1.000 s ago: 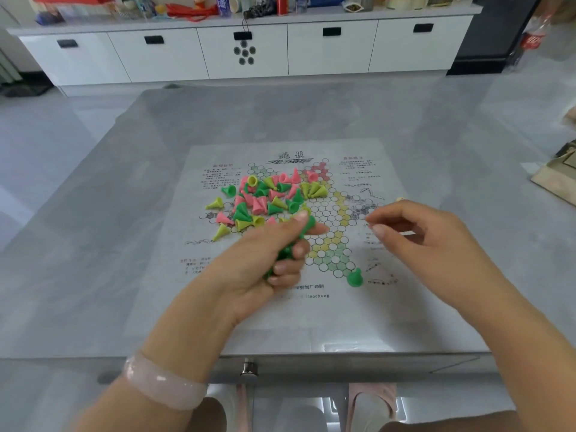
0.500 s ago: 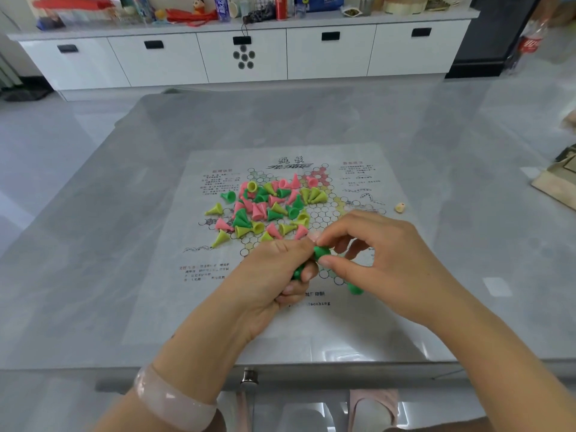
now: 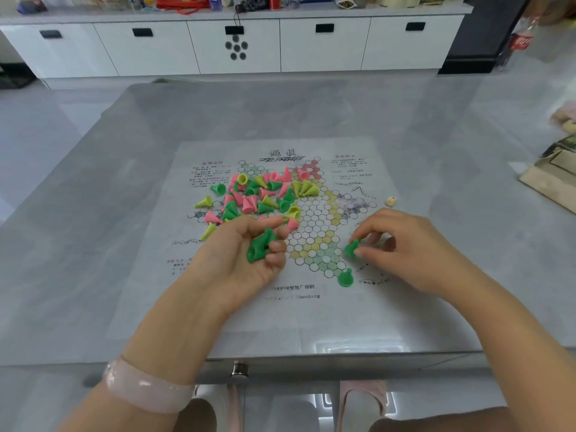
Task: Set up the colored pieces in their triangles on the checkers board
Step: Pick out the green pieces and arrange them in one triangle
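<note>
A paper checkers board (image 3: 314,232) lies flat on the grey table. A heap of pink, green and yellow cone pieces (image 3: 261,194) covers its upper left part. My left hand (image 3: 243,260) lies palm up over the board's left side, its fingers curled round a few green pieces (image 3: 260,246). My right hand (image 3: 405,247) pinches one green piece (image 3: 352,248) just above the right edge of the near green triangle. Another green piece (image 3: 345,278) stands upright at that triangle's near tip.
A small cream die (image 3: 391,200) rests on the sheet to the right of the board. A brown cardboard piece (image 3: 558,179) lies at the table's right edge. White cabinets (image 3: 237,45) stand beyond the table's far side. The table's near edge (image 3: 280,357) is close to me.
My right hand took one green piece from my left hand and carried it right and down to the near green triangle. My left hand turned palm up.
</note>
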Available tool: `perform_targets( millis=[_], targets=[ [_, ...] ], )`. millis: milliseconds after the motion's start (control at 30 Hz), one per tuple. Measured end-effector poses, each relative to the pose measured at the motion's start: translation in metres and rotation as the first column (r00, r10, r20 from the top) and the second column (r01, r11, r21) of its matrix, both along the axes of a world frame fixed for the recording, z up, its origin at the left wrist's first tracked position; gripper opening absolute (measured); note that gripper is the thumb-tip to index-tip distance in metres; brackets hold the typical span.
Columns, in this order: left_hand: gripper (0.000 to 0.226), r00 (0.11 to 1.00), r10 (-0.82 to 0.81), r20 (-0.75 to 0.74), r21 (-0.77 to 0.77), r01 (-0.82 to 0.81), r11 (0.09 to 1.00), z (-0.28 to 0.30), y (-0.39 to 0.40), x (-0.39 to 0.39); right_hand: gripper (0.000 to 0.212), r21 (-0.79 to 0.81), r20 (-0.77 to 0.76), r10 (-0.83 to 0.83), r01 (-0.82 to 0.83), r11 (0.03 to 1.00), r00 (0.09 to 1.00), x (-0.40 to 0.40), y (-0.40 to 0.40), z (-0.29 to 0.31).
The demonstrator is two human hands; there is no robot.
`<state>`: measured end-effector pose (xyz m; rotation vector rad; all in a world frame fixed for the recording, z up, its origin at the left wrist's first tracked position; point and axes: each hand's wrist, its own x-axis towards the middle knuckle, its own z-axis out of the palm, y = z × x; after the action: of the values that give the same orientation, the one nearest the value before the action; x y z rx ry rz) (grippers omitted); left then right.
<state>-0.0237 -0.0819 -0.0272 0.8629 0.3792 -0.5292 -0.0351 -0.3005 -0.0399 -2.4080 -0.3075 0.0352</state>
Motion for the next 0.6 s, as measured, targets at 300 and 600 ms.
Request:
perform_targets(
  millis=[300, 600],
  targets=[
    [0.016, 0.993, 0.099, -0.065, -0.059, -0.103, 0.993, -0.0037, -0.0002, 0.0035, 0.012, -0.077, -0.024, 0.079, -0.081, 0.994, 0.997, 0.0022, 0.0024, -0.0050],
    [0.015, 0.989, 0.132, -0.064, 0.031, -0.131, 0.991, -0.0017, 0.0001, 0.0035, 0.014, -0.052, -0.048, 0.110, -0.112, 0.992, 0.993, 0.0010, 0.0049, -0.0036]
  ],
)
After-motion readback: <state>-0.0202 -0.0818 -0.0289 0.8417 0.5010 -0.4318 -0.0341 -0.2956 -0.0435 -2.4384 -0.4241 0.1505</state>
